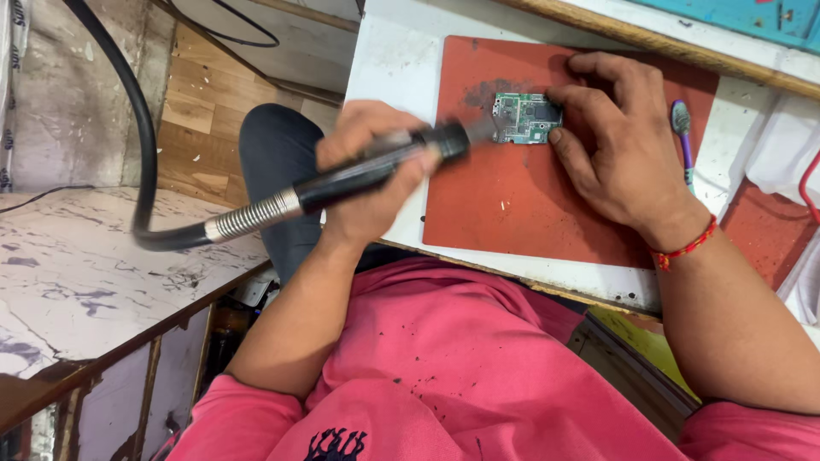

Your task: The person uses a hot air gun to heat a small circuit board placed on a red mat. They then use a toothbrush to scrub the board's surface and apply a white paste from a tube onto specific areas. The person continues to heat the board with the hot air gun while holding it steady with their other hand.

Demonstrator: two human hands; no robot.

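A small green circuit board [525, 118] lies on a red mat [512, 205] on a white table. My right hand [628, 149], with a red thread at the wrist, presses its fingertips on the board's right edge and holds it flat. My left hand [363, 128] is shut around a black rotary handpiece [342, 182] with a metal spring collar. The tool's blurred tip touches the board's left edge. A dark dust smear [480, 90] marks the mat beside the board.
A thick black hose [141, 128] curves from the handpiece up to the left. A purple-handled brush [683, 137] lies right of the mat. A marble-patterned counter [77, 273] stands at the left, with wooden flooring beyond it. My pink shirt fills the bottom.
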